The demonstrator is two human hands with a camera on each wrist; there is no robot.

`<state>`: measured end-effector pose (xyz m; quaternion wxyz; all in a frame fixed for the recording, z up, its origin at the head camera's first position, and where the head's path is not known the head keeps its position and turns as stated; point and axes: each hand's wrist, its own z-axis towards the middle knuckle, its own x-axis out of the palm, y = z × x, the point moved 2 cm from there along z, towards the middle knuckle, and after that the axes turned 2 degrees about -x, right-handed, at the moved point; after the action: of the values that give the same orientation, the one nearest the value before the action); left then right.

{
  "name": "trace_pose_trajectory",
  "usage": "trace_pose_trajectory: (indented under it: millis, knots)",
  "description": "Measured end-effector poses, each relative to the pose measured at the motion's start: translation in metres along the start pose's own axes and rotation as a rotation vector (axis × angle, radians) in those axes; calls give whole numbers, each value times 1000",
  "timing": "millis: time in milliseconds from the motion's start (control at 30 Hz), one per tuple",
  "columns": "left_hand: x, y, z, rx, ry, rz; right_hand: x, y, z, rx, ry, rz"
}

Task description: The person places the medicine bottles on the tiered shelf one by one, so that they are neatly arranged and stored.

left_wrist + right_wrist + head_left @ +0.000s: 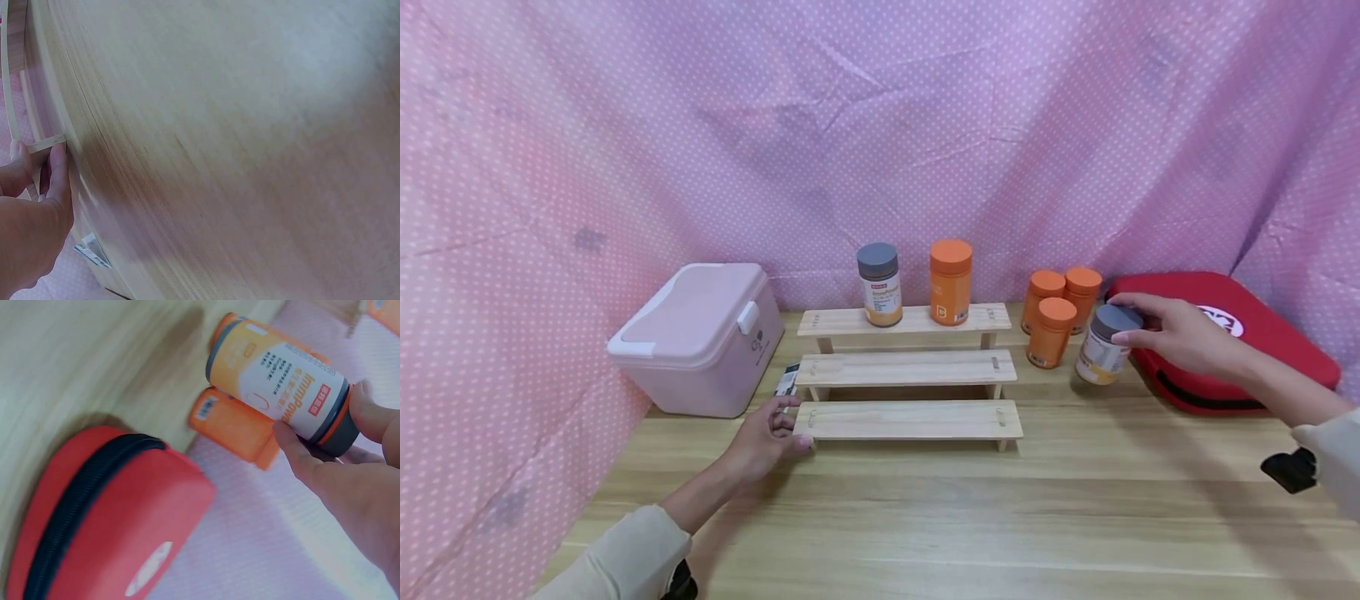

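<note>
My right hand (1191,333) grips a supplement bottle (1101,364) by its grey lid, at the right of the table. Its white and yellow label (281,381) faces the right wrist camera. Whether its base touches the table I cannot tell. My left hand (758,443) pinches the left end of the lowest step of a three-step wooden rack (910,419); thumb and fingers lie around its end (47,145) in the left wrist view. On the top step stand a grey-lidded bottle (882,293) and an orange bottle (951,287).
Three small orange bottles (1049,337) stand just left of the held one. A red zip case (1180,292) lies behind my right hand. At the left sits a pale pink lidded box (730,358), with a small printed card (787,380) beside it. Pink dotted cloth (880,150) hangs behind.
</note>
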<state>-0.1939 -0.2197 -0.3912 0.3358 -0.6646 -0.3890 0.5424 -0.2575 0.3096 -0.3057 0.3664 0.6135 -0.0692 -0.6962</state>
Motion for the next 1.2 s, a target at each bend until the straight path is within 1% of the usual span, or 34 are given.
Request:
trace_pose_trajectory:
  millis: [100, 300, 533, 633, 700, 767, 800, 900, 1000, 1033, 1100, 1200]
  knots:
    - [0, 1, -1, 3, 15, -12, -5, 11, -4, -2, 1, -3]
    - [0, 1, 0, 4, 16, -26, -14, 35, -12, 38, -8, -16]
    - [0, 4, 1, 6, 18, -37, -17, 64, -15, -29, -27, -38]
    - [0, 4, 1, 9, 21, -46, -16, 79, -14, -35, -19, -18]
    - [0, 3, 1, 5, 18, -50, -15, 89, -13, -23, -4, 1]
    - [0, 3, 1, 2, 12, -40, -13, 98, -11, -22, 10, 20]
    - [0, 2, 1, 2, 11, -34, -12, 102, -9, -37, 18, 36]
    - [-1, 2, 1, -4, 4, -32, -8, 114, -1, -100, 26, 65]
    - [-1, 2, 1, -1, 8, -31, 1, 127, 10, -194, 39, 90]
    - [-1, 2, 1, -3, 7, -38, 4, 132, 14, -214, 44, 97]
    - [-1, 2, 0, 4, 13, -39, 11, 142, 23, -223, 64, 109]
    - [-1, 2, -1, 17, 24, -42, 24, 156, 37, -226, 99, 163]
